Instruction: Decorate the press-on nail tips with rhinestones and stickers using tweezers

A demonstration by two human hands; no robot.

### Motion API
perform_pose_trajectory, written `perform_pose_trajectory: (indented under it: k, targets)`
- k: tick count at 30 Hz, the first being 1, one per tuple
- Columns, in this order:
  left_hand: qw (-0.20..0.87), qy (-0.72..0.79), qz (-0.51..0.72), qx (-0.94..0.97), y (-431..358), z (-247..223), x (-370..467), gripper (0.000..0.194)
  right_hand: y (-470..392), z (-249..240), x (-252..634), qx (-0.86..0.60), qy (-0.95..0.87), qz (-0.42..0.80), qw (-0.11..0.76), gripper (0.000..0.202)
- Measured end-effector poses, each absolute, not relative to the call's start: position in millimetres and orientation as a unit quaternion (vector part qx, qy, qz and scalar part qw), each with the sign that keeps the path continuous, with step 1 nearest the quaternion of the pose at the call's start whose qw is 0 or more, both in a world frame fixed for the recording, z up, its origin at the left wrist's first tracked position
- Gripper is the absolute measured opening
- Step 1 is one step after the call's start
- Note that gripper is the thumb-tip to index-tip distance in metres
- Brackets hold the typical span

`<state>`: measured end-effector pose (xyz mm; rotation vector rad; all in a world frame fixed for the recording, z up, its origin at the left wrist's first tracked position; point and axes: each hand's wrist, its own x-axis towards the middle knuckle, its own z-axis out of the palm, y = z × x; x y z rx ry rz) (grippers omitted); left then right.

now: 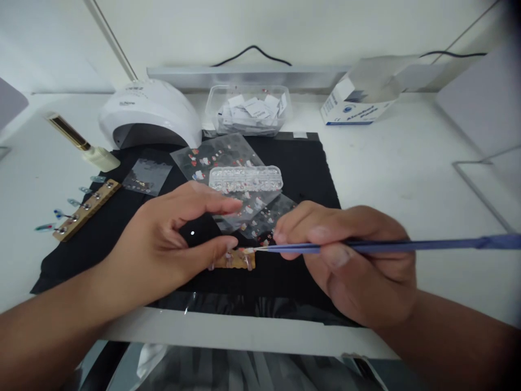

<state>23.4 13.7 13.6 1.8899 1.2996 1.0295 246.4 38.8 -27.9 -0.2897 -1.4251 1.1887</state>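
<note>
My right hand [358, 260] grips a pair of purple tweezers [378, 247], held nearly level and pointing left. The tweezers' tip meets a small whitish piece [248, 251] at a nail tip on a short wooden nail stand [234, 259]. Several clear nail tips show along that stand, whose left end is partly hidden. My left hand [163, 233] is open, thumb and index finger well apart. Its thumb lies at the stand's left end; whether it touches cannot be made out. Behind the hands, a clear compartment case [246, 178] rests on transparent sticker sheets [228, 149] with small red and white figures.
A black mat [301, 282] covers part of the white table [407, 190]. At left are another nail stand [87, 212], a polish bottle [101, 157] and a small clear bag [147, 176]. Behind stand a white nail lamp [150, 108], a packet-filled tub [249, 127] and an alcohol pad box [358, 108].
</note>
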Motion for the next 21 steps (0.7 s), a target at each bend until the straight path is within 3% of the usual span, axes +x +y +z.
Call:
perform_pose_trajectory:
  k: [3,10,14,21]
  targets:
    - [0.299,0.532,0.324,0.723,24,12,16,0.027,41,-26,247,-0.159,-0.575,0.562,0.573,0.017]
    - [0.203,0.589,0.228,0.749,41,5,-4,0.044,54,-25,250,-0.173,-0.579,0.612,0.511,0.007]
    - [0.180,0.553,0.259,0.772,38,12,-4,0.033,59,-23,251,-0.185,-0.586,0.620,0.488,0.007]
    - [0.226,0.446,0.184,0.847,20,27,14,0.022,63,-20,252,-0.207,-0.584,0.651,0.439,0.008]
